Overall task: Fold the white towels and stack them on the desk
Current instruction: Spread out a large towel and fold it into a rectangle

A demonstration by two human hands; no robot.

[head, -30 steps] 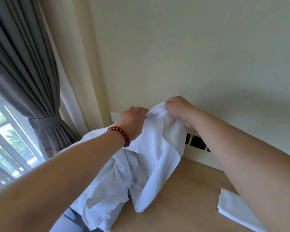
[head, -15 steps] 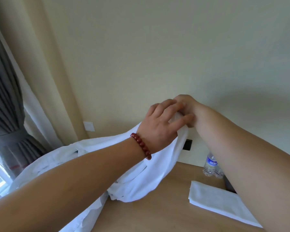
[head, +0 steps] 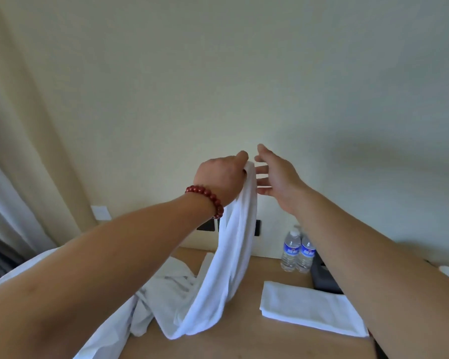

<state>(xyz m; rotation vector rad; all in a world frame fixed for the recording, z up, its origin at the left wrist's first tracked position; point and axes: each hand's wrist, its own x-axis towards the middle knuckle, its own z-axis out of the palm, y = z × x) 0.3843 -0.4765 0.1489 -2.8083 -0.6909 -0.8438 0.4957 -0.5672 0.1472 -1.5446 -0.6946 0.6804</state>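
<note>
The white towel (head: 228, 268) hung as a long, bunched rope from the left hand (head: 222, 177), which pinched its top end high above the desk (head: 244, 343), thumb and curled fingers closed round the cloth near the twelve o'clock point of the working area; holding it up that way seemed meant to let the weight of the fabric pull it straight and shake out the twists before a fold. Its lower end drooped to the desk surface at about six o'clock from the grip, where it touched the wood and ran into the heap of unfolded white cloth (head: 163, 288) lying at roughly eight o'clock. The right hand (head: 275, 177) stood just beside the towel's top, at three o'clock from the left hand, fingers spread and relaxed, holding nothing; judged from its place, it was poised to find an edge or corner lower down so the towel could be opened flat. A folded towel (head: 311, 310) lay flat on the desk at about four o'clock, well apart from the hanging one, likely the start of the stack and kept to the side to leave room for folding. Behind it, at two o'clock against the wall, stood two water bottles (head: 297, 251), with a dark box (head: 324, 277) just beside them. A red bead bracelet (head: 208, 200) circled the left wrist.
</note>
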